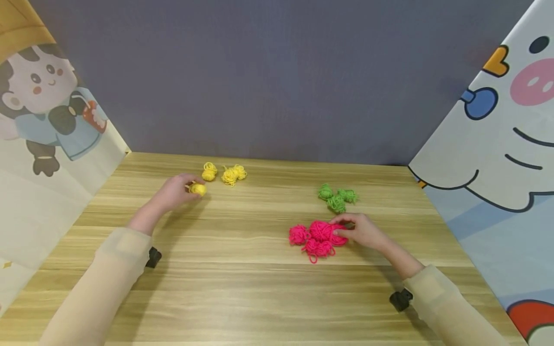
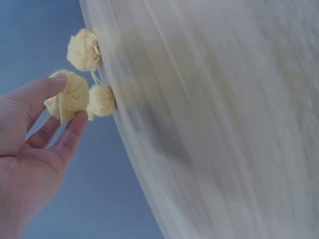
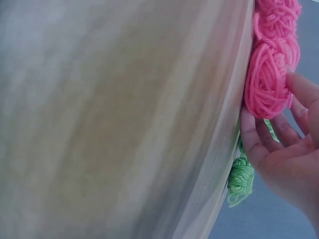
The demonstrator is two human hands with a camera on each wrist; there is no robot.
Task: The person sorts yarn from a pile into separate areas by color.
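My left hand (image 1: pixel 175 192) pinches a small yellow yarn ball (image 1: pixel 197 189) between thumb and fingers at the left of the table. In the left wrist view that held yarn ball (image 2: pixel 70 97) appears just above the tabletop. Behind it lie another yellow ball (image 1: pixel 209 171) and a yellow clump of yarn (image 1: pixel 233 175). To the right, my right hand (image 1: pixel 361 231) has its thumb and fingers round the rightmost pink yarn ball (image 3: pixel 269 82). This ball sits against other pink yarn balls (image 1: pixel 319 231) on the table. Some of the right fingers are hidden behind the pink yarn.
Several green yarn balls (image 1: pixel 336 202) lie together just behind my right hand. The wooden table (image 1: pixel 216 298) ends at a grey back panel (image 1: pixel 268 81). Cartoon-printed panels (image 1: pixel 510 158) stand along both sides.
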